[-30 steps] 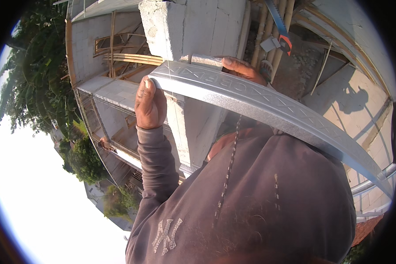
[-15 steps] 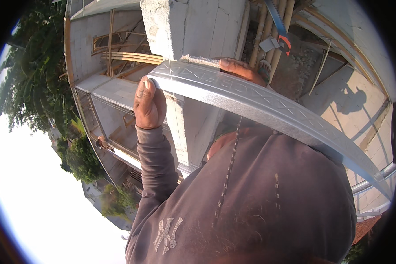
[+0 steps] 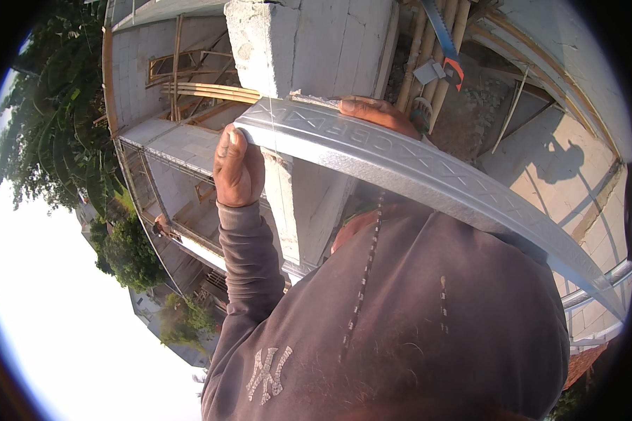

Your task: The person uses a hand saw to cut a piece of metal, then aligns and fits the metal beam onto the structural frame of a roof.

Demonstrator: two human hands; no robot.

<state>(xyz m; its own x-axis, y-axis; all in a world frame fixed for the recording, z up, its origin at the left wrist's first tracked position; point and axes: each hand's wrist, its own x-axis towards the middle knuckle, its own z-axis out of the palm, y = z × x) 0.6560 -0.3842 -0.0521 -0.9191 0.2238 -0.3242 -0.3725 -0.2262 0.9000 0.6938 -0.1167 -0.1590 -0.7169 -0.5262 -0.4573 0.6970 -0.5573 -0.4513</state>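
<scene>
Your left hand (image 3: 237, 168) grips the left end of a silver metal bar (image 3: 435, 172), thumb laid flat against the end and the fingers folded beneath it. The bar, its top face pressed with a raised pattern, runs from that end across a pale wall (image 3: 330, 42) and slopes toward the near right, passing just beyond your chest. Your right hand (image 3: 390, 118) is at the bar's far side, one digit lying along the edge beside a thin gray piece (image 3: 316, 100); the rest is hidden behind the bar, so you cannot tell here how tightly it is closed or on what. A fine string (image 3: 265, 42) hangs in front of the wall's left edge and crosses the bar near your left hand. On the far right, a blue-bladed saw (image 3: 439, 29) with an orange and black handle lies over bamboo poles (image 3: 411, 63). A person's shadow (image 3: 558, 160) falls on the pale surface to the right, and a silver tube (image 3: 576, 300) shows nearer you, beneath the bar's right end.
</scene>
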